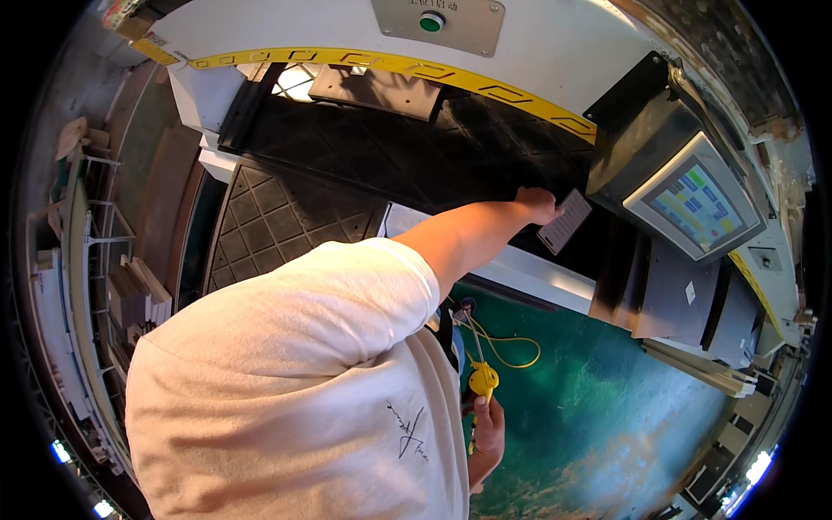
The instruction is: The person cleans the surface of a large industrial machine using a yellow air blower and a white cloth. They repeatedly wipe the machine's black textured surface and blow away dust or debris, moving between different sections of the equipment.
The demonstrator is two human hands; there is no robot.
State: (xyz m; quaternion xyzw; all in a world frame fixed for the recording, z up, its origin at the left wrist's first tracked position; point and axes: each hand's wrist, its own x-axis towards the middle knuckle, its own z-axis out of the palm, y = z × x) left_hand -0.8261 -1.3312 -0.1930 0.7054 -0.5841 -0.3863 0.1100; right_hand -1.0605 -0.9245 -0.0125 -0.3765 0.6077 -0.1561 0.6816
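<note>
My left arm stretches out over the dark machine bed [390,143]. Its hand [539,204] has curled fingers that pinch the upper left edge of a thin, pale rectangular card [565,222] with lines of print. Lower in the view, close to my body, my right hand [489,432] is wrapped round a yellow air blow gun [483,380]. The gun's thin metal nozzle points away from me, up toward the bed's edge. A yellow hose [525,362] loops beside it. My white shirt covers much of the lower left.
A control box with a lit touch screen [700,208] stands at the right. A white frame with a yellow strip [485,85] and a green button [432,22] arches across the far side. Dark panels [685,290] lean below the screen. Shelving [104,225] stands left; the floor [589,399] is green.
</note>
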